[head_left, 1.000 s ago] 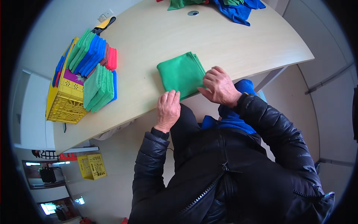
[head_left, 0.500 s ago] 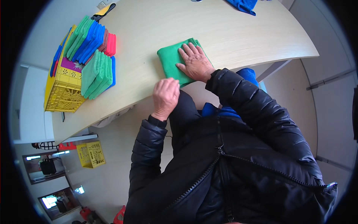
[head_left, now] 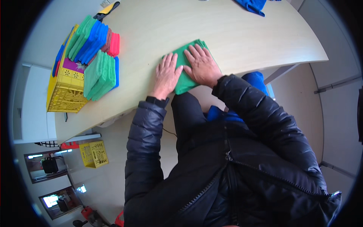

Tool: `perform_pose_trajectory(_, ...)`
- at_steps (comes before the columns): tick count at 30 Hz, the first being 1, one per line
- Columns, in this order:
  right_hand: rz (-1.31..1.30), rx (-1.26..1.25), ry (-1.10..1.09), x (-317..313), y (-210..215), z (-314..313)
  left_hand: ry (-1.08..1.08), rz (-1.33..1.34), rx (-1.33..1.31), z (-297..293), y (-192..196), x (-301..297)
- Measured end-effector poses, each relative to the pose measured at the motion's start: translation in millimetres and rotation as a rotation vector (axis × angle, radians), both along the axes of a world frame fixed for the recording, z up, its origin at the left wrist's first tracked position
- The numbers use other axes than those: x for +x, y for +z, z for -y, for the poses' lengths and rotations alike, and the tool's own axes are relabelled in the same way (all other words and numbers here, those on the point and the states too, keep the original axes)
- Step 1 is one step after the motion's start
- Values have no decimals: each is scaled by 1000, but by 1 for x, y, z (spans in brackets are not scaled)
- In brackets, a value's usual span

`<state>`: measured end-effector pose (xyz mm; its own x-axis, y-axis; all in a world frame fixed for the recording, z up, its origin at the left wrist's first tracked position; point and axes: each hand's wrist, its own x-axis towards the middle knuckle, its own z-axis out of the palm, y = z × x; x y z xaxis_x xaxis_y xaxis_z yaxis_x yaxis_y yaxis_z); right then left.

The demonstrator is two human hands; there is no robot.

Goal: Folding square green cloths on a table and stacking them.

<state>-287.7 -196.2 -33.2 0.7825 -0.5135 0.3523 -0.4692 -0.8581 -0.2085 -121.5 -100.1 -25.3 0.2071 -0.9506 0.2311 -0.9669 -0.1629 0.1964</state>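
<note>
In the head view, your left hand (head_left: 166,75) and right hand (head_left: 203,67) lie flat, fingers extended, gripping nothing, on the folded green cloth (head_left: 185,84) at the near edge of the surface (head_left: 140,41). Press evenly to smooth the layers. Stacked cloths (head_left: 100,75) and a yellow crate (head_left: 68,99) stand toward its left edge; a second crate (head_left: 87,154) sits on the floor (head_left: 121,151).

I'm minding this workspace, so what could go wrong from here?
The green cloth lies right by the near edge of the table, so a pull toward the body might drag it off. The right hand rests on it and the left hand covers its left side; uneven pressing could skew the folds. A wide leftward sweep might also disturb the folded cloths beside the yellow crate.
</note>
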Motion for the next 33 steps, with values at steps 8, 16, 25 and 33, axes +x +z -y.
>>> perform_pose_trajectory(8, 11, -16, -10, 3, 0, 5, -31, 2, -22, -40, -10, -38)
perform_pose_trajectory(16, 5, -45, -23, 3, 0, 5, -81, -69, -175, -80, -9, -53)
perform_pose_trajectory(25, -20, -63, -33, 3, 0, 3, 78, -4, -368, -87, -6, -74)
perform_pose_trajectory(33, -35, -61, -31, 1, 0, 3, 63, 167, -385, -71, -2, -83)
